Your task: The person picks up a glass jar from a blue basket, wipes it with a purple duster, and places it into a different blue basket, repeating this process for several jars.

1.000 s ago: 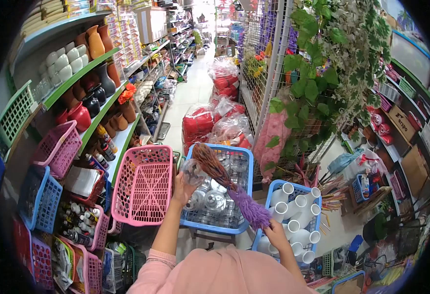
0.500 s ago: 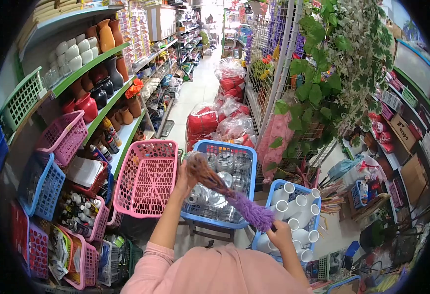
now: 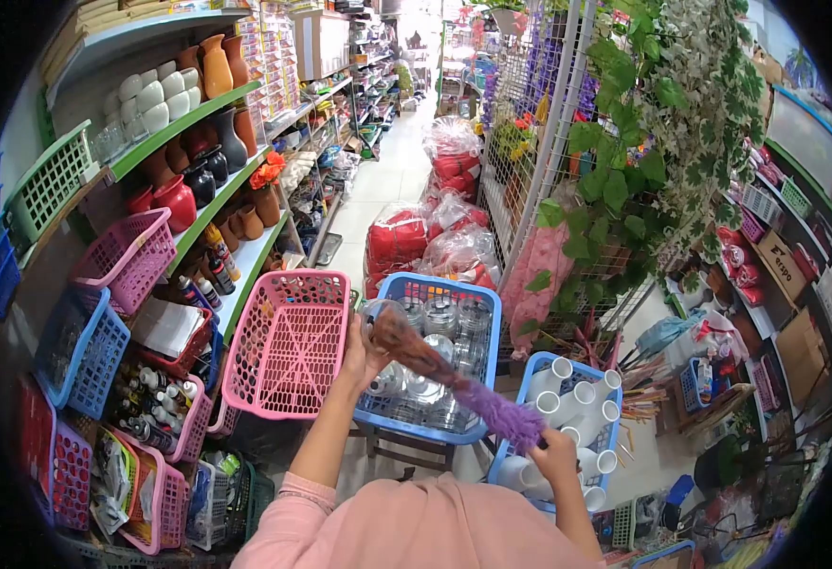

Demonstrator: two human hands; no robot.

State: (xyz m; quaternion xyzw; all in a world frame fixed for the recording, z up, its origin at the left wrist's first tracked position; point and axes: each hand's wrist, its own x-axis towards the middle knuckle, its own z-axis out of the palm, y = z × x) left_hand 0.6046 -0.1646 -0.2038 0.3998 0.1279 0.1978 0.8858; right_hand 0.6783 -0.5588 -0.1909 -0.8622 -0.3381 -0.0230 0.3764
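Note:
My right hand (image 3: pixel 556 456) is closed around the handle end of a fluffy duster (image 3: pixel 501 412), purple near the hand and brown towards its tip. The duster slants up and left over a blue basket (image 3: pixel 493 365) of clear glass jars (image 3: pixel 439 316). Its brown tip is blurred and lies against a clear glass jar (image 3: pixel 371 307) at the basket's left side. My left hand (image 3: pixel 364 353) is closed on that jar, which the duster partly hides. Below my right hand, white vases (image 3: pixel 584 394) stand in another blue basket (image 3: pixel 520 403).
A pink basket (image 3: pixel 233 365) sits left of the jars. Shelves of pots (image 3: pixel 175 202) and stacked baskets line the left. Red wrapped bundles (image 3: pixel 397 237) stand ahead beside the aisle. A wire rack (image 3: pixel 520 171) with hanging leaves (image 3: pixel 615 142) rises on the right.
The duster and my right hand have shifted slightly right and down. Its brown tip still lies at the jar by my left hand. The view has turned slightly.

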